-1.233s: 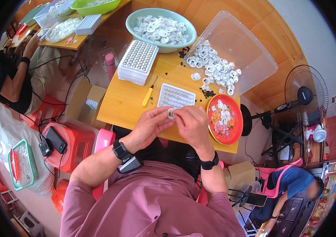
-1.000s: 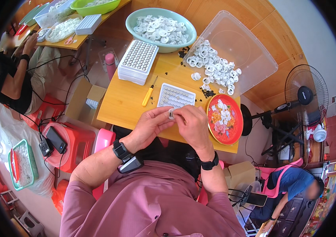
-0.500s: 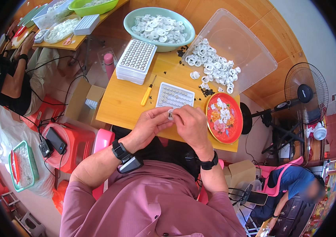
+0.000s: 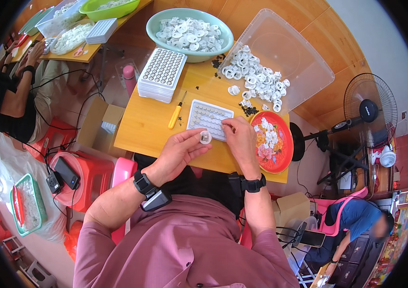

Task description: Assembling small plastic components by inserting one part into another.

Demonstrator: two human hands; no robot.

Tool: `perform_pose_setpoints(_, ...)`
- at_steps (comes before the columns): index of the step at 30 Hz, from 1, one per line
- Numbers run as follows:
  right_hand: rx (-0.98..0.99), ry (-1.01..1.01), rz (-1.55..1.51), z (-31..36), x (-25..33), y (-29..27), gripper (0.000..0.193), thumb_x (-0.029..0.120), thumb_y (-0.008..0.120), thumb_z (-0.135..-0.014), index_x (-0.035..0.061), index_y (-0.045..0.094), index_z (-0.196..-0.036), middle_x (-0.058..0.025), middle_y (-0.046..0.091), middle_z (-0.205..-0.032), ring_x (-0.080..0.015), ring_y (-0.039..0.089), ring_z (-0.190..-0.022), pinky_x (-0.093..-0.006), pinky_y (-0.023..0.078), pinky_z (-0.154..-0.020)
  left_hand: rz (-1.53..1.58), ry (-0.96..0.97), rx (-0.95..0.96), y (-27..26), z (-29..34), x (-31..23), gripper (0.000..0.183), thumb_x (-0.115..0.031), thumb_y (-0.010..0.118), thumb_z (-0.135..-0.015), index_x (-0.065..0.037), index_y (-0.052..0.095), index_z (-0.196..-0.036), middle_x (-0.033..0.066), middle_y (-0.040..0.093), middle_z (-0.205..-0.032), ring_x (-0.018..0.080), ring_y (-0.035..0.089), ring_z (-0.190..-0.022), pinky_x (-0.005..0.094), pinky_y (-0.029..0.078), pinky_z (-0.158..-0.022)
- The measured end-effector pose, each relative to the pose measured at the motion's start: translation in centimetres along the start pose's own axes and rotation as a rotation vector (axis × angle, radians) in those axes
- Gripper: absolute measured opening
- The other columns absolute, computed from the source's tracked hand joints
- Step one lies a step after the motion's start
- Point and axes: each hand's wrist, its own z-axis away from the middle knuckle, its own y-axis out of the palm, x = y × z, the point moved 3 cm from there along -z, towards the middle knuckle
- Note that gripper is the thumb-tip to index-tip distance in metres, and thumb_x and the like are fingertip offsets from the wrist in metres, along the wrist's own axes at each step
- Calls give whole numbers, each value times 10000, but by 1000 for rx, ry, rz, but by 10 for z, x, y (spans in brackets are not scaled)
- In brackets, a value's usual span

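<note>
My left hand [image 4: 180,151] holds a small round white part [image 4: 205,138] between thumb and fingers over the near edge of the wooden table [image 4: 141,129]. My right hand [image 4: 240,139] rests with its fingertips on the near right corner of a white grid tray [image 4: 206,117] filled with small pieces; whether it pinches anything I cannot tell. A yellow-handled screwdriver [image 4: 176,114] lies left of the tray. To the right of my right hand sits a red plate [image 4: 283,149] with white bits.
A stack of grid trays [image 4: 161,72], a green bowl of white rings [image 4: 165,21] and a clear lid [image 4: 300,57] with loose rings fill the far side. Another person [image 4: 12,91] sits at a second table on the left. A fan [image 4: 369,113] stands right, red stools [image 4: 84,177] left.
My hands have parted: the left one drew back toward me with the white part, and the right one moved onto the grid tray's corner.
</note>
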Motion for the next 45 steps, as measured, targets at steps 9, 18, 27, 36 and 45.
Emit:
perform_pose_setpoints(9,118,122,-325,11,31,-15,101,99,726,-821,39,726,-902,-128,708,-876,-293,671,-759,-365,525,-680,32,12,30,2,0,-1,347,-148,519,-1036,39,523,-1328,124,641,-1231,199,657,-1085,291,538,-968)
perform_pose_setpoints(18,-86,-427,-61,19,58,-14,63,41,723,-770,69,687,-813,-50,651,-748,-258,628,-670,-371,446,-602,27,40,12,1,0,0,335,-151,518,-1037,29,532,-1320,105,632,-1247,163,646,-1096,287,537,-968)
perform_pose_setpoints(27,-77,-459,-60,20,58,-11,73,44,720,-770,68,672,-820,-50,635,-741,-261,620,-667,-373,447,-614,-20,63,-4,0,0,2,325,-144,516,-1038,17,534,-1319,97,627,-1237,147,640,-1085,287,536,-967)
perform_pose_setpoints(36,67,-37,-257,23,41,-1,64,78,704,-805,66,708,-868,-101,673,-823,-307,665,-751,-393,520,-652,-189,63,-45,2,-1,4,307,-146,507,-1043,19,543,-1300,95,624,-1221,140,627,-1088,287,529,-971)
perform_pose_setpoints(45,59,-7,-220,25,43,0,40,99,703,-812,74,703,-843,-84,670,-809,-294,664,-733,-385,519,-641,-173,82,-24,-2,-5,8,273,-141,508,-1043,10,572,-1262,84,647,-1188,142,640,-1071,291,529,-964)
